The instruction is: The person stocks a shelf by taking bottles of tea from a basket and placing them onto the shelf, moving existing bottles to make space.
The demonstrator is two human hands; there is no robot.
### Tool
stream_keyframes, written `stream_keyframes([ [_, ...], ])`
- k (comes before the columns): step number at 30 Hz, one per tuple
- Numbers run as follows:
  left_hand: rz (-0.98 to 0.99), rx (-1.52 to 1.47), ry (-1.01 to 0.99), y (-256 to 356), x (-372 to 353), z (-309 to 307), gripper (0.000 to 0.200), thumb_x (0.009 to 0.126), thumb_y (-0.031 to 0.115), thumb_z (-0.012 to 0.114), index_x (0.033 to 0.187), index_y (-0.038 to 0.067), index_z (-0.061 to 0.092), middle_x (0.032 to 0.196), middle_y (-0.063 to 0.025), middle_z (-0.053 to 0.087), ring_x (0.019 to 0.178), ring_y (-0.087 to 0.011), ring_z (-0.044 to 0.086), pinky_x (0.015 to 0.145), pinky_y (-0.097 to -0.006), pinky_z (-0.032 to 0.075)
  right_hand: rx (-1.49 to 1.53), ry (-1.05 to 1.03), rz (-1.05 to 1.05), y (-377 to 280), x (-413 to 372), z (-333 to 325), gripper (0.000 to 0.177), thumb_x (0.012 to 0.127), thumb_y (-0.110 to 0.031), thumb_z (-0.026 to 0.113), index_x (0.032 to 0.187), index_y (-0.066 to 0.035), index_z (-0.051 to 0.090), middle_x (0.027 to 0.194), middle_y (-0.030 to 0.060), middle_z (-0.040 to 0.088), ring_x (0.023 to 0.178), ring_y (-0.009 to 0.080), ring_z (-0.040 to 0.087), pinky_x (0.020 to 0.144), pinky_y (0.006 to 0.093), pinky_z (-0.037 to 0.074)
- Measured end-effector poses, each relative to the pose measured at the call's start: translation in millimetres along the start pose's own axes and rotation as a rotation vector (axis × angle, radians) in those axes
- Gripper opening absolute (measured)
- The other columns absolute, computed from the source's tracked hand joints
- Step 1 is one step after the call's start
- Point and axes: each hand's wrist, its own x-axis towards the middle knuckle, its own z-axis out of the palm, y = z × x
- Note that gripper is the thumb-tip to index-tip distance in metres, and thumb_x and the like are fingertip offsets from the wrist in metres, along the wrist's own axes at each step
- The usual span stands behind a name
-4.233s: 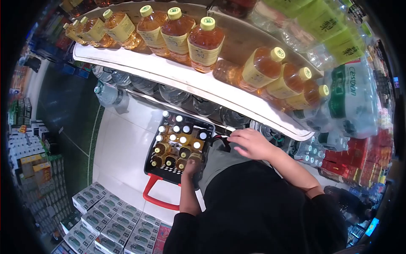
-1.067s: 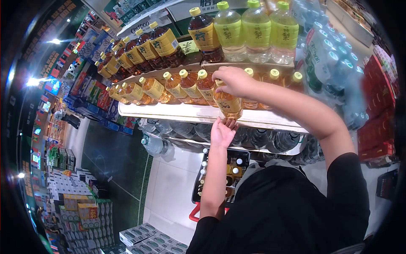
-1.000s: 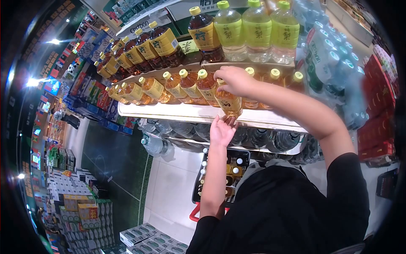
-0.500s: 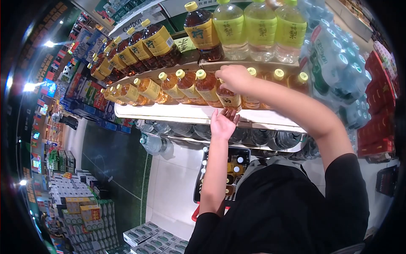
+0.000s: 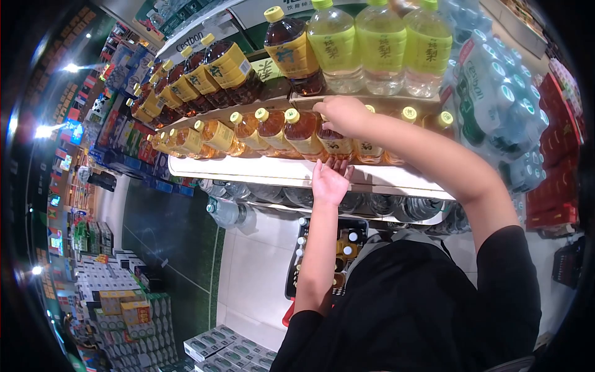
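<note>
My right hand (image 5: 344, 116) is closed round the top of an amber tea bottle (image 5: 336, 146), hiding its cap. The bottle stands upright in the front row on the white-edged shelf (image 5: 248, 168). Just below its base my left hand (image 5: 330, 181) is palm up with its fingers spread, fingertips near the bottle's bottom; whether they touch it I cannot tell. To the left is a similar bottle with a yellow cap (image 5: 302, 137), and more of them continue both ways along the row.
Dark tea bottles (image 5: 291, 53) and pale green-labelled bottles (image 5: 382, 53) stand on the tier above. Wrapped water packs (image 5: 496, 99) are at the right. A black basket (image 5: 290, 282) holding bottles is on the floor, near a large water bottle (image 5: 226, 212).
The held bottle now sits further back, in line with its row. My left hand has shifted slightly right, its fingers still spread. My right hand has barely moved.
</note>
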Motion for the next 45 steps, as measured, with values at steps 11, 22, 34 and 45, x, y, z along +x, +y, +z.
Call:
stream_keyframes([
  [11,0.191,0.067,0.194,32.9,7.0,-20.3,0.062,0.09,0.046,0.043,0.131,0.002,0.026,0.135,-0.0207,0.026,0.126,-0.0314,0.03,0.105,-0.0495,0.026,-0.044,-0.049,-0.113,20.3,-15.9,-24.2,0.048,0.075,-0.02,0.069,0.117,-0.007,0.052,0.096,0.0116,0.062,0.09,0.0309,0.06,0.075,0.0418,0.049],
  [22,0.124,-0.011,0.079,45.4,14.9,-15.0,0.084,0.088,0.049,0.049,0.146,0.007,0.005,0.151,-0.0191,-0.008,0.142,-0.0304,-0.003,0.113,-0.0445,0.009,-0.014,0.146,-0.202,28.8,-26.5,-9.1,0.047,0.075,-0.021,0.069,0.116,-0.006,0.055,0.094,0.0112,0.064,0.089,0.0298,0.061,0.077,0.0412,0.048],
  [34,0.02,0.009,0.094,27.0,2.5,-6.0,0.074,0.088,0.048,0.047,0.138,0.001,0.018,0.139,-0.021,0.021,0.129,-0.032,0.024,0.109,-0.0489,0.018,0.041,0.288,-0.059,26.6,-42.3,-28.8,0.033,0.078,-0.026,0.065,0.105,-0.008,0.059,0.093,0.01,0.062,0.091,0.0284,0.06,0.078,0.0402,0.049],
  [45,-0.025,0.007,0.058,6.2,4.5,4.2,0.082,0.087,0.047,0.049,0.141,-0.001,0.011,0.137,-0.0226,0.023,0.127,-0.0343,0.026,0.11,-0.0489,0.02,-0.248,0.118,0.035,28.6,-91.9,-21.7,0.079,0.058,-0.02,0.081,0.128,-0.011,0.045,0.099,0.009,0.057,0.094,0.0255,0.059,0.08,0.0368,0.047],
])
